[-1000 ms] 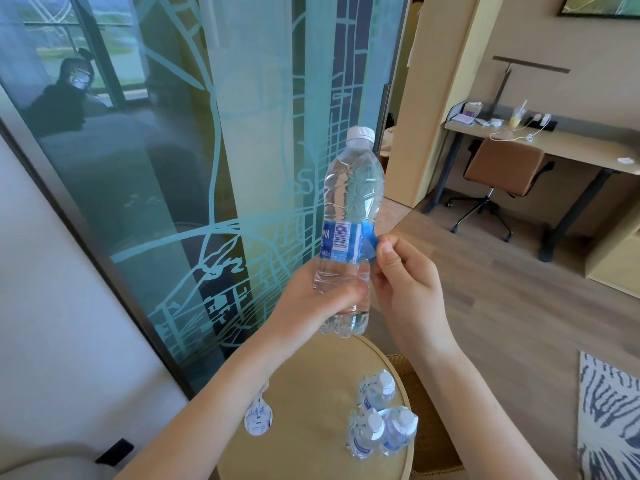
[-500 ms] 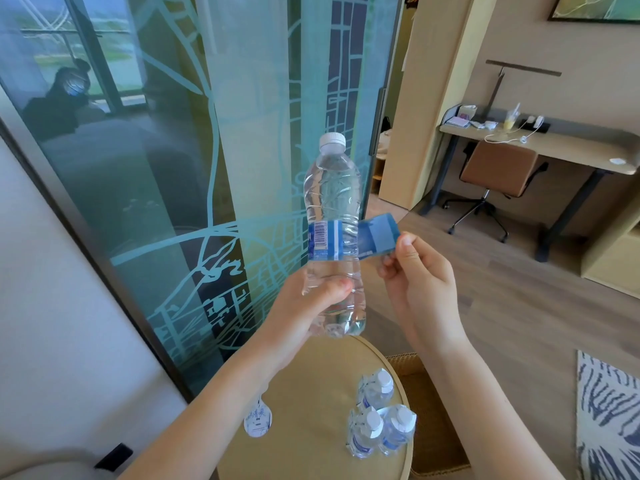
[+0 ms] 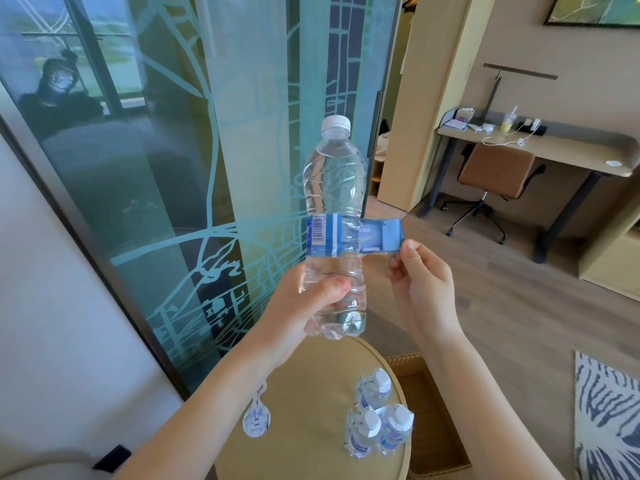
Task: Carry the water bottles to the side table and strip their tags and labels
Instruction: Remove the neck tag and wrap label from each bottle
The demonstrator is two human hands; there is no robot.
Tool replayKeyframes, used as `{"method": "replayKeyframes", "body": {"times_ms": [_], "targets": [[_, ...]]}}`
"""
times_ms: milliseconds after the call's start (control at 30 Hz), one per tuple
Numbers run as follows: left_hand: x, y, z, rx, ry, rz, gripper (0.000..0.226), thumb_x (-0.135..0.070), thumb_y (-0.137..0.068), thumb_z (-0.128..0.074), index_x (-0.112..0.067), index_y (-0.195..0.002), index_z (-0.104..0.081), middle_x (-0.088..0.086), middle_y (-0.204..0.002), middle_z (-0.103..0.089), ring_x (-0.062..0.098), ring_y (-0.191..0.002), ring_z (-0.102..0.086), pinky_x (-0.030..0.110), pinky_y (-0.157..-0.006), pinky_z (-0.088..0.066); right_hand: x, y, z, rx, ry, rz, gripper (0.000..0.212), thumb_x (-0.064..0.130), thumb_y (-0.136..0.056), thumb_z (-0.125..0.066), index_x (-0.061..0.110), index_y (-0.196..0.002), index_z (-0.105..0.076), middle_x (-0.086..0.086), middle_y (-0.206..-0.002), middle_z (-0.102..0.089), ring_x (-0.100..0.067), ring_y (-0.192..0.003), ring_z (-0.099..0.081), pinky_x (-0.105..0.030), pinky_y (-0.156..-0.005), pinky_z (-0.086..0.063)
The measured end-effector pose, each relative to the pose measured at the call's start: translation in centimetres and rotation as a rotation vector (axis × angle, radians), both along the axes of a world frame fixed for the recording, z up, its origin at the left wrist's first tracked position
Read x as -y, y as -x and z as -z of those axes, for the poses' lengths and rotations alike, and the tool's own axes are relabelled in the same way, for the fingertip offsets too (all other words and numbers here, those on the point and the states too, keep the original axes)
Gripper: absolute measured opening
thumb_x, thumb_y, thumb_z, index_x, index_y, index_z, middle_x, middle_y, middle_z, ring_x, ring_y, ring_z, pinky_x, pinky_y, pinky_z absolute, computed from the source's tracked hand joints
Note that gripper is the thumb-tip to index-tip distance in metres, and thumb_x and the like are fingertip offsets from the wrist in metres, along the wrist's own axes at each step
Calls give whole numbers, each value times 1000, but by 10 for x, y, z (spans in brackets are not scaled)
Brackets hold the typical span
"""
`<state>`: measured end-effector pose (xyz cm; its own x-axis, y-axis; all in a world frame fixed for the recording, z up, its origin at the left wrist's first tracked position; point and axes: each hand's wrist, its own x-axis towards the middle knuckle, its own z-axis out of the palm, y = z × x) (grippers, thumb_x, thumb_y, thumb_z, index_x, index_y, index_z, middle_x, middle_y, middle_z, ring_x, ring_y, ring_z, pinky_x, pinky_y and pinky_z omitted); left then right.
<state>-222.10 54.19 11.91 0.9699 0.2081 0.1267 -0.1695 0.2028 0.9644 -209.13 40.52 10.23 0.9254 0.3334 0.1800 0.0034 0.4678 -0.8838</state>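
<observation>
Backed by a patterned glass panel (image 3: 173, 168), above the round side table (image 3: 311, 393): clear water bottle (image 3: 334, 181), upright, capped. Gripped round its lower half by left hand (image 3: 301, 303), fingers curled. Pinched by right hand (image 3: 422, 285): loose end of blue label (image 3: 381, 235), peeled out rightwards, other end on the bottle. On the table, three small bottles (image 3: 377, 424) clustered, a loose tag (image 3: 257, 419) well left of them

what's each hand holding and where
The left hand grips the water bottle round its lower body; right hand pinches the free end of its blue label.
</observation>
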Motion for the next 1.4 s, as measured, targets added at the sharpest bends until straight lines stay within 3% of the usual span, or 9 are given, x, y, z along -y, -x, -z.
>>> {"method": "replayKeyframes", "body": {"times_ms": [167,333,467,600,933,1000,1100,1333,1400], "targets": [[3,1,2,-1,20,22,40,-34,-69,-72,-17,-105,-73,18,-101,-71,30,-91,-71,44,-78,-58,-14,-6,13,-159,-27,-28,30,6,-107,-44,7,-80,-57,6,-59,-54,-6,-56,-50,-22,-63,-41],[4,2,7,-42,-22,-25,52,-36,-68,-71,-10,-113,-68,24,-110,-71,38,-99,-70,51,-85,-56,-19,-7,19,-388,-168,-144,23,8,-106,-47,6,-85,-57,-1,-73,-45,-10,-65,-45,-23,-69,-43],[3,2,9,-74,-29,-41,62,-38,-66,-73,-6,-119,-64,28,-114,-68,41,-102,-69,61,-91,-51,-15,-6,22,-423,-190,-232,12,15,-106,-48,4,-108,-52,-1,-79,-42,-10,-70,-42,-27,-72,-39],[1,1,11,-108,-35,-48,65,-40,-66,-73,-9,-122,-62,24,-117,-69,41,-107,-69,65,-95,-48,-10,-7,21,-418,-224,-245,16,17,-106,-46,4,-110,-54,1,-79,-42,-6,-66,-44,-20,-64,-44],[3,-7,10,-150,-197,-71,60,-48,-65,-73,-18,-116,-67,8,-108,-75,28,-99,-72,49,-81,-55,4,-15,23,-343,-252,-253,27,21,-90,-59,1,-107,-65,4,-78,-63,-3,-63,-51,-15,-61,-49],[5,-7,8,-141,-262,-83,48,-50,-64,-73,-29,-106,-70,-4,-100,-77,15,-97,-73,33,-82,-55,4,-14,24,-331,-238,-242,25,21,-90,-59,2,-105,-66,4,-77,-64,-3,-62,-52,-15,-61,-49],[6,-6,3,-139,-330,-86,48,-52,-60,-72,-30,-103,-69,-13,-95,-76,1,-91,-71,12,-72,-51,5,-14,26,-324,-224,-228,27,22,-91,-59,2,-108,-66,3,-80,-63,-3,-63,-52,-16,-61,-49],[11,-6,1,-127,-300,-56,30,-50,-58,-71,-46,-88,-73,-24,-89,-74,-5,-86,-70,7,-68,-50,9,-19,29,-394,-286,-256,26,23,-91,-60,7,-93,-80,1,-79,-66,-3,-60,-53,-16,-59,-49],[10,-7,1,-116,-290,-55,32,-50,-60,-70,-45,-92,-73,-19,-90,-75,-1,-85,-71,11,-68,-51,13,-22,32,-458,-372,-281,23,25,-90,-61,5,-96,-73,-2,-83,-64,-4,-60,-53,-17,-57,-49]]}}
